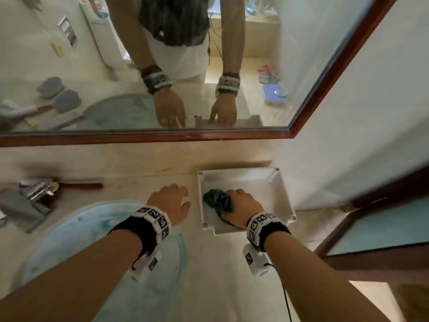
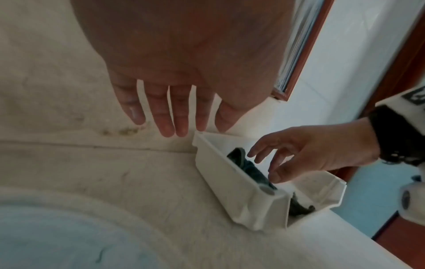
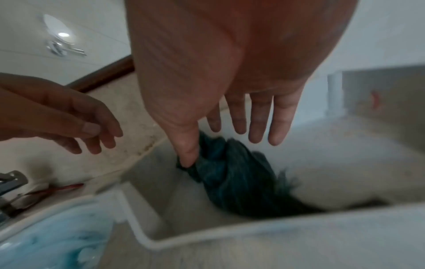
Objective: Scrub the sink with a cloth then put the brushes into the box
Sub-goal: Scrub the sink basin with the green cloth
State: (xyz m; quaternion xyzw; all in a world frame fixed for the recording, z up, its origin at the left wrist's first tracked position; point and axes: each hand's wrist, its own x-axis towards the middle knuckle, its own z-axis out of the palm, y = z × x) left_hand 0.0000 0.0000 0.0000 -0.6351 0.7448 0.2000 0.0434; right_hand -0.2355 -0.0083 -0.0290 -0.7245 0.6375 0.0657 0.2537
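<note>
A white open box [image 1: 243,173] stands on the beige counter to the right of the pale blue sink [image 1: 69,228]. A crumpled dark green cloth [image 1: 214,201] lies inside it. My right hand [image 1: 241,203] is over the cloth; in the right wrist view its fingers [image 3: 260,120] are straight and only the thumb touches the cloth [image 3: 234,174]. My left hand [image 1: 171,201] hovers with relaxed fingers [image 2: 165,112] just left of the box wall [image 2: 225,183] and holds nothing. A red-handled brush [image 1: 81,185] lies behind the faucet [image 1: 37,189].
A mirror with a brown frame [image 1: 144,135] runs along the back of the counter; its reflection shows two blue-headed brushes [image 1: 58,101] at the left. A grey folded cloth [image 1: 21,210] lies by the faucet. A brown door frame [image 1: 371,228] stands to the right.
</note>
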